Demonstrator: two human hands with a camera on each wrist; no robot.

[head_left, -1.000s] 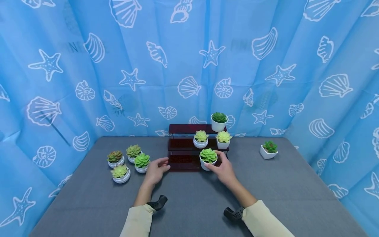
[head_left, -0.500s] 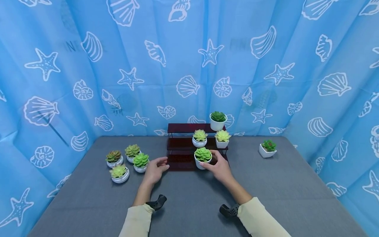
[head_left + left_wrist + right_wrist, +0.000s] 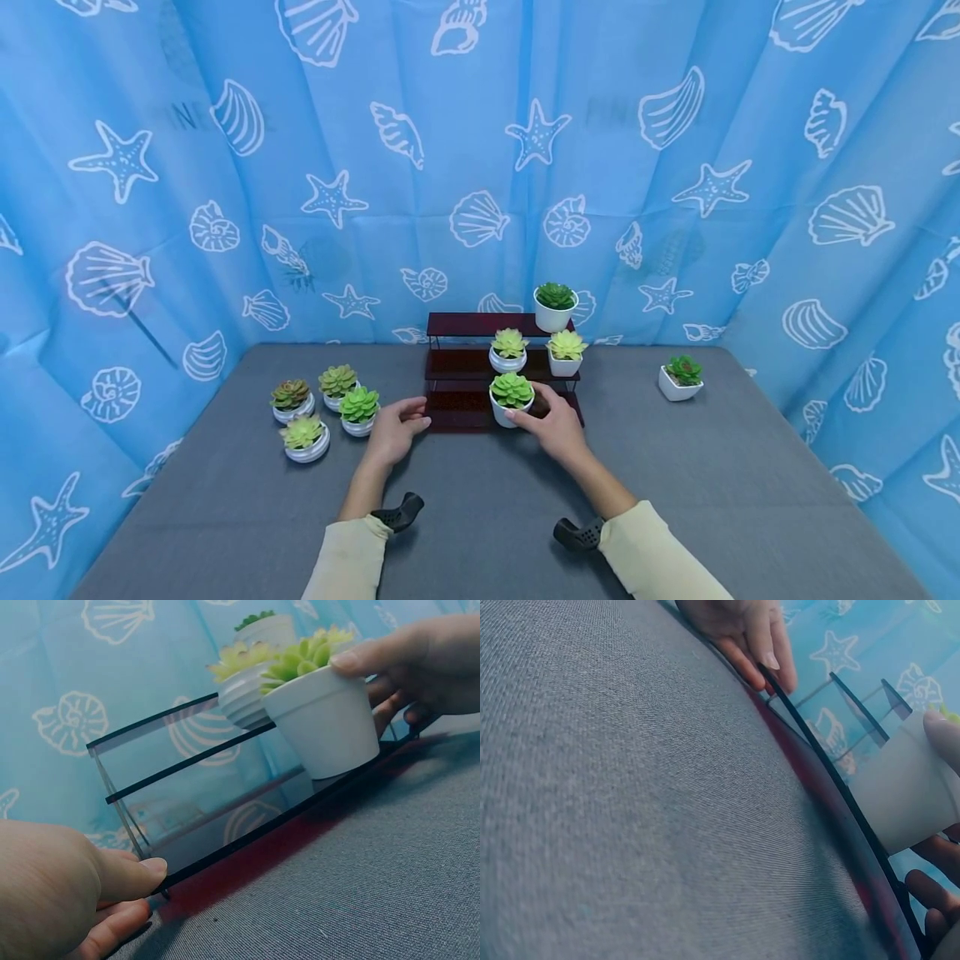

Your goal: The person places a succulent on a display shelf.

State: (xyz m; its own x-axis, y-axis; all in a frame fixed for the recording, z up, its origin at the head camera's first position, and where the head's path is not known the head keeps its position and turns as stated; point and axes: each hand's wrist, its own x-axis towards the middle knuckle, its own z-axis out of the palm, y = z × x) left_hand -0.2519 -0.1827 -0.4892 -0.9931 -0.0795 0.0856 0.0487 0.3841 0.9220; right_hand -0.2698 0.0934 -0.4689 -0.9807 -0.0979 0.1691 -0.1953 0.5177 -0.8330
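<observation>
**Right hand on the pot, left hand at the shelf corner**

Between the two hands, and much nearer the right one, a white pot with a green succulent (image 3: 512, 398) stands on the lowest step of a dark red tiered shelf (image 3: 465, 367). The right hand (image 3: 553, 427) curls around the pot from its right side, thumb on the rim and fingers down the wall, as the left wrist view shows plainly. The pot stands upright, its long axis vertical, and its base seems to rest on the step's front part; whether it bears its full weight there I cannot tell.

To the left of the pot, the left hand (image 3: 392, 429) holds nothing. Its fingertips (image 3: 146, 868) touch the lower left front corner of the shelf, fingers lightly bent, as if steadying the frame. The two hands are apart, with the bottom step's bare left half between them. That free stretch runs leftward from the pot, along the shelf's long axis, toward the left hand.

Beyond the right hand, on the middle step, sit a ribbed pot with a pale succulent (image 3: 508, 350) and a square pot with a yellow-green plant (image 3: 566, 353); a taller pot (image 3: 555, 306) stands on the top step. Left of the left hand, four small succulents (image 3: 324, 408) cluster on the grey tabletop (image 3: 480, 517). Well off to the right of the right hand, a lone square pot (image 3: 678, 377) stands by the blue seashell curtain (image 3: 480, 150).
</observation>
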